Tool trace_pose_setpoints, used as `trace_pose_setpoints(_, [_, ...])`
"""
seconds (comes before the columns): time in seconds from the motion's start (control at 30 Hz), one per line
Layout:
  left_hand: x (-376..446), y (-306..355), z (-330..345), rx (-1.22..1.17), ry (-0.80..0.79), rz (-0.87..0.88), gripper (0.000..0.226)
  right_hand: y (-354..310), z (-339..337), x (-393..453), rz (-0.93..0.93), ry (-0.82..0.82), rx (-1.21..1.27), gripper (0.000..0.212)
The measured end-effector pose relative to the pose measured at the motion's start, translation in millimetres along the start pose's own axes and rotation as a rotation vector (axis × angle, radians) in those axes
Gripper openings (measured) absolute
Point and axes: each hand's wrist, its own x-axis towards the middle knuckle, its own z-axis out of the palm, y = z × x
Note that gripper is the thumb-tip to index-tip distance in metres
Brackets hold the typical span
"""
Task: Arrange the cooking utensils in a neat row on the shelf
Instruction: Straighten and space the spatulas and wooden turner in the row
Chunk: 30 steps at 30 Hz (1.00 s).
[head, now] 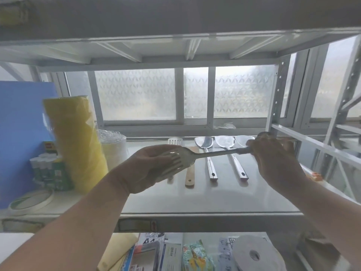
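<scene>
I see my right hand [273,159] gripping a slotted metal spatula's [195,157] handle, held sideways above the shelf [205,200]; my left hand [150,169], fingers straight, cradles its head.

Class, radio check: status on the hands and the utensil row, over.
Right hand grips slotted spatula by its handle; left hand open, steadying the blade. Four utensils already lie on the shelf. Spatula held crosswise above the row, over.
</scene>
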Motion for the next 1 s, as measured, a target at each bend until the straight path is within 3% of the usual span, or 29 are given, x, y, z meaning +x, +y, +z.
trace_pose_setpoints(0.17, [11, -1, 3, -0.265, 0.296, 0.061, 0.063, 1, 4, -11, 0.012, -0.022, 0.112, 0.02])
trace_pose_setpoints(0.4, [19, -5, -4, -0.417, 0.258, 0.133, 0.045, -40, -7, -10, 0.115, -0.186, 0.362, 0.048])
trace_pose_setpoints(0.5, [25, -5, -21, -0.38, 0.376, 0.205, 0.07, -81, -23, -6, 0.046, -0.262, 0.449, 0.055])
trace_pose_setpoints(0.6, [26, -7, -31, -0.202, 0.53, 0.266, 0.083, -125, -40, -6, 0.005, -0.357, 0.59, 0.051])
trace_pose_setpoints(0.73, [25, -12, -35, 0.087, 0.656, 0.201, 0.049, -187, -47, -14, 0.017, -0.421, 0.845, 0.035])
trace_pose_setpoints(0.87, [21, -26, -43, 0.362, 0.715, -0.043, 0.031, -231, -50, -20, -0.049, -0.552, 0.813, 0.031])
trace_pose_setpoints(1.0, [11, -37, -58, 0.92, 0.717, -0.219, 0.032, -252, -56, -15, 0.026, -0.645, 0.934, 0.019])
